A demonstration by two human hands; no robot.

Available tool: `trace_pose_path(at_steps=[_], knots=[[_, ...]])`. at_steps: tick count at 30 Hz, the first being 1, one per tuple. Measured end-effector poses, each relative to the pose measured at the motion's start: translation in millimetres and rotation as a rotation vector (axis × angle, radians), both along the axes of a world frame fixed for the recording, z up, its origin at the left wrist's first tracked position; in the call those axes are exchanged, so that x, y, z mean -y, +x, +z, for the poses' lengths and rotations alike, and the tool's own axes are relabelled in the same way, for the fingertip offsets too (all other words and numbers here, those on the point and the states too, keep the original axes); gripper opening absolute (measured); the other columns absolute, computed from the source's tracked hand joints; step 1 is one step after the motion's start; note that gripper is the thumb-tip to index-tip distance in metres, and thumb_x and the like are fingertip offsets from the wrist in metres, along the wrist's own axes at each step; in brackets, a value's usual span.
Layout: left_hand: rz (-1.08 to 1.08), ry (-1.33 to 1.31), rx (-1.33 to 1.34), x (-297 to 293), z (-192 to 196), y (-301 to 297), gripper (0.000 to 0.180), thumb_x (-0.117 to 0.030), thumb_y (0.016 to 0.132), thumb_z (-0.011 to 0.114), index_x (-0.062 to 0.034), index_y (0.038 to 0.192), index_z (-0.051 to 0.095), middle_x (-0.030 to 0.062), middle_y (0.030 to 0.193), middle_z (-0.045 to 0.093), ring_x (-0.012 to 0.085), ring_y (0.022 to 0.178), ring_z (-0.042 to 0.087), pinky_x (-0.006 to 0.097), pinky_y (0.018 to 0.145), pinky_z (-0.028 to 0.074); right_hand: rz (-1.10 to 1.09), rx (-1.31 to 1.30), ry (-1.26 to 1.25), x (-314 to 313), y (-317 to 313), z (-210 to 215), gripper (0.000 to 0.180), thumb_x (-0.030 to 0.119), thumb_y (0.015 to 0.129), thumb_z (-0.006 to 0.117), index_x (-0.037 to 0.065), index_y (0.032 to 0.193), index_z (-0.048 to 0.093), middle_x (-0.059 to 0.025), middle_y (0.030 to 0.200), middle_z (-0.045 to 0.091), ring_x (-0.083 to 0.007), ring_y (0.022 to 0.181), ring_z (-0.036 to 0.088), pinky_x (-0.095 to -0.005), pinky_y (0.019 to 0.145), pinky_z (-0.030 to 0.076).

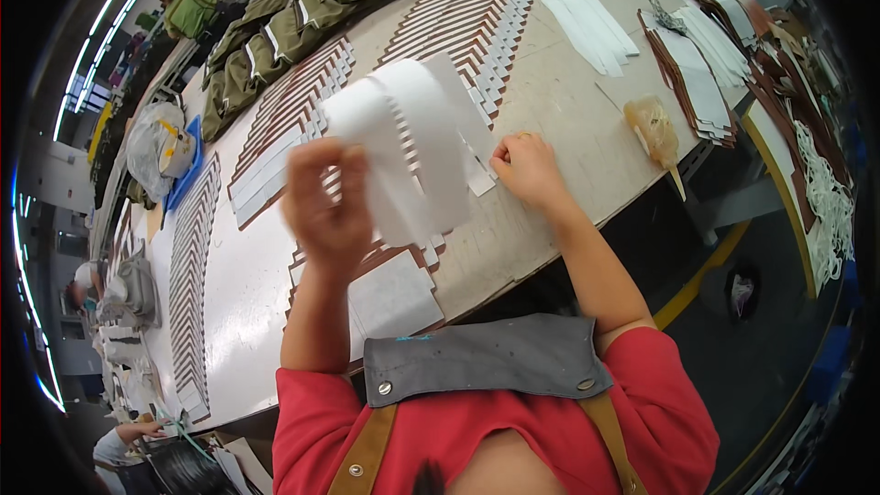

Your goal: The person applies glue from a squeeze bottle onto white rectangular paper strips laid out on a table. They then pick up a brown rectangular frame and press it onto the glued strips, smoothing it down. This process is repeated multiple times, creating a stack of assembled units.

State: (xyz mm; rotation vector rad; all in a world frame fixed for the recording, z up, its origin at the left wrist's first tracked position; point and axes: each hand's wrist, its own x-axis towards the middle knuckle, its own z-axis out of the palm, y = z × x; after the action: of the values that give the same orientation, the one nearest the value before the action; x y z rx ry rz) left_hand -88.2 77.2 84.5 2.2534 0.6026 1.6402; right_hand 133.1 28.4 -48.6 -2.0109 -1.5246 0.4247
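Note:
My left hand [328,206] is raised over the table, blurred by motion, with its fingers curled against a white sheet [431,142]. That sheet bends upward off the table and has a row of small notches or gaps across it. Lower down, my right hand [532,170] rests on the tabletop at the sheet's right side, its fingers pressed together near a small white piece [480,185]. What those fingertips hold, if anything, is hidden. Partly under the sheet and my left hand lie brown-edged white strips, with a pale rectangular piece [396,295] near the table's front edge.
Overlapping rows of brown-and-white strips [458,23] cover much of the table [559,115]. Olive-green cloth bundles [339,5] line the far side. White strips [588,29], brown-edged stacks [687,73] and a tan lump on a stick [653,131] lie to the right.

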Motion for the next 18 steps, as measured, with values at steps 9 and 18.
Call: trace_pose_path(at_steps=[9,18], knots=[[0.638,0.503,0.178,-8,66,-88,0.034,-0.023,0.085,0.060,0.0037,0.105,0.053,0.0132,0.101,0.057,0.0217,0.081,0.062,0.031,0.068,0.053,-0.141,-0.047,0.129,1,-7,-13,0.021,0.017,0.078,0.063,0.005,0.094,0.059,-0.0103,0.099,0.057,-0.0264,0.099,0.051,-0.0408,0.083,0.039],[0.045,-0.235,0.460,-35,19,-42,0.010,-0.012,0.094,0.051,-0.0025,0.093,0.053,0.0012,0.081,0.056,0.0037,0.070,0.049,0.017,0.062,0.041,-0.074,0.076,0.086,2,0,-1,0.013,0.014,0.080,0.058,0.004,0.088,0.056,-0.0140,0.087,0.059,-0.0308,0.089,0.055,-0.0402,0.077,0.043]])
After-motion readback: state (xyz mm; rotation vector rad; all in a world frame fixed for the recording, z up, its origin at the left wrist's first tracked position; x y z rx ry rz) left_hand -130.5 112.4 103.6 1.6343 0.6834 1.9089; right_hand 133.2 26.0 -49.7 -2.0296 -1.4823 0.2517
